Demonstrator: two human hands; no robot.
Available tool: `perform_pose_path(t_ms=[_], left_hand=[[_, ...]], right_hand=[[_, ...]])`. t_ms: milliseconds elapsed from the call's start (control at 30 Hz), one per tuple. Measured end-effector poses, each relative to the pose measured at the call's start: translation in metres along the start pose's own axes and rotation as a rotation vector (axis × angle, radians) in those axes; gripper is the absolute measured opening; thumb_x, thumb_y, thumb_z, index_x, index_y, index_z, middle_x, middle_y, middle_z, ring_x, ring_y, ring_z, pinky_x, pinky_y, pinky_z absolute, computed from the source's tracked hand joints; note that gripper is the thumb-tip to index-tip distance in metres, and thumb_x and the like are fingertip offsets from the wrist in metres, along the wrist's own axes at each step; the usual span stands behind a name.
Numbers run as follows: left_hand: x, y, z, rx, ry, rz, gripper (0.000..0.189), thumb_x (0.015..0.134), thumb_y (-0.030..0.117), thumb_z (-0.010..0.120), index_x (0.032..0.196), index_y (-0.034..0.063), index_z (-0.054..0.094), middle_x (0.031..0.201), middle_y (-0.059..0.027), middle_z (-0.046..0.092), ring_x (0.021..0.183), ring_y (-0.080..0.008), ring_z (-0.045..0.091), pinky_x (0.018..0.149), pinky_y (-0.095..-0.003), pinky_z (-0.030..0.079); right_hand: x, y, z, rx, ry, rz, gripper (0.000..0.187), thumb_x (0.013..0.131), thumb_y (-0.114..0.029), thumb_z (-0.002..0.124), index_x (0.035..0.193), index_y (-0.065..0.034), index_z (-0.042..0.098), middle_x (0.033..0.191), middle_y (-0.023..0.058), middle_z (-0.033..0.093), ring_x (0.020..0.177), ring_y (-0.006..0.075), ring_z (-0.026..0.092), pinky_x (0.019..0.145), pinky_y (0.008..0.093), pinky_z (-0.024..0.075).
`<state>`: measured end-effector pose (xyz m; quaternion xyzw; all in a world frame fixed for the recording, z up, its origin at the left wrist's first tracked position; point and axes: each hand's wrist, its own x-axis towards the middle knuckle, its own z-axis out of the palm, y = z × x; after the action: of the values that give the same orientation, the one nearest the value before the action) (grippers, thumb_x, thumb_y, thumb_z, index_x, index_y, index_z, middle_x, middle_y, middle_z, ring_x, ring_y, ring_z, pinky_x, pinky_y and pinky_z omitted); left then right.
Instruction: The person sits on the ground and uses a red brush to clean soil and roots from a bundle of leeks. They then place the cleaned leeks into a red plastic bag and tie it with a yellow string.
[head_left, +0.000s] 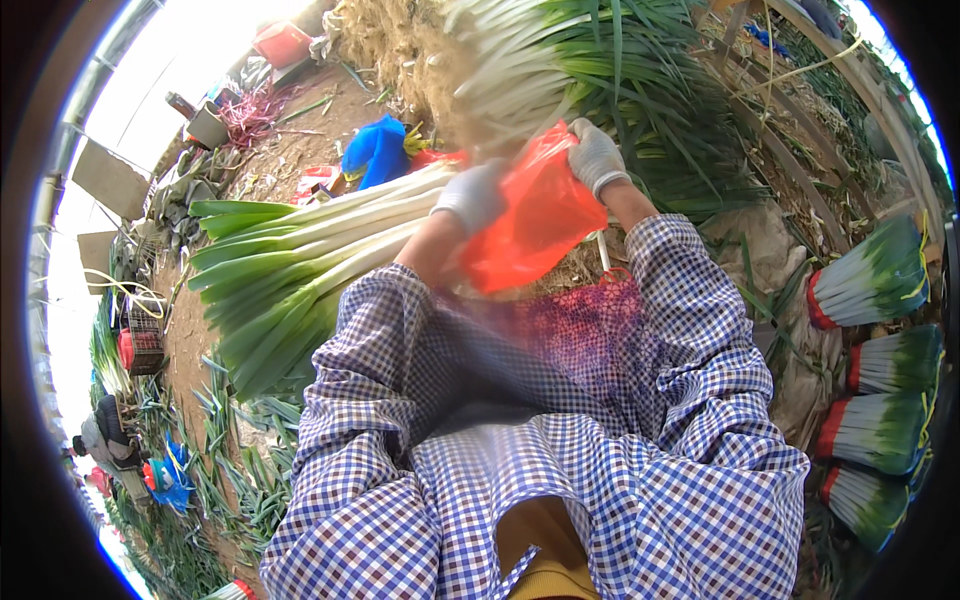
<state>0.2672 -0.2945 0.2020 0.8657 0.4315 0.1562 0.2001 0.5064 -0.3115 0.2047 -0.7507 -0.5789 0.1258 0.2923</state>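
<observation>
A thin red plastic bag (551, 202) hangs spread out between my gloved hands. My right hand (598, 156), in a pale knit glove, pinches the bag's upper right corner. At the bag's left edge is my left hand (474, 196), blurred by motion; it appears to grip the plastic, though its fingertips are hard to make out. Under my left forearm lies a bundle of long green onions (315, 259), white stalks toward the bag and green leaves to the left. Just beyond both hands rises a large heap of untrimmed green onions (540, 67) with shaggy roots.
Several finished bundles (870, 281) with red wrapping at the white ends stand at right. A blue plastic bag (375, 150) lies beyond the left bundle. Pink ties (259, 116) and a red container (282, 43) are farther back. Another person (112, 442) is at far left.
</observation>
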Motion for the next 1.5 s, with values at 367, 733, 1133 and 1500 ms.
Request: perform_pose_path(t_ms=[367,733,1133,1500], left_hand=[[0.087,-0.062,-0.039,-0.146,-0.236,-0.476,0.024,0.099,0.020,0.053,0.095,0.0097,0.075,0.088,-0.0120,0.075,0.071,-0.0292,0.072,0.067,-0.0412,0.059],[0.168,-0.107,-0.086,-1.543,0.105,-0.668,0.014,0.098,0.019,0.064,0.108,0.0097,0.067,0.094,-0.0095,0.075,0.085,-0.0266,0.075,0.075,-0.0523,0.065],[0.191,-0.172,-0.033,-0.403,-0.392,-0.143,0.032,0.101,0.029,0.063,0.114,-0.0001,0.067,0.097,-0.0132,0.076,0.088,-0.0258,0.074,0.082,-0.0382,0.058],[0.217,-0.339,0.097,0.147,-0.835,-0.123,0.035,0.102,0.027,0.055,0.127,0.0063,0.067,0.115,-0.0188,0.072,0.106,-0.0344,0.069,0.092,-0.0424,0.053]], right_hand=[[0.011,0.037,-0.082,-0.066,0.333,0.046,0.025,0.088,-0.032,0.063,0.103,-0.0137,0.070,0.093,0.0185,0.070,0.088,0.0422,0.067,0.075,0.0440,0.0530],[0.056,0.099,-0.010,-0.552,-0.077,0.044,0.041,0.102,-0.051,0.050,0.115,-0.0186,0.071,0.102,0.0125,0.076,0.097,0.0354,0.072,0.080,0.0451,0.0569],[0.059,0.196,0.243,0.478,-0.008,0.778,0.054,0.101,-0.059,0.050,0.133,-0.0182,0.066,0.120,0.0088,0.073,0.104,0.0249,0.069,0.086,0.0389,0.0549],[-0.065,0.196,0.415,0.272,-0.076,0.610,0.058,0.100,-0.055,0.060,0.118,-0.0013,0.072,0.103,0.0193,0.074,0.084,0.0288,0.069,0.078,0.0406,0.0549]])
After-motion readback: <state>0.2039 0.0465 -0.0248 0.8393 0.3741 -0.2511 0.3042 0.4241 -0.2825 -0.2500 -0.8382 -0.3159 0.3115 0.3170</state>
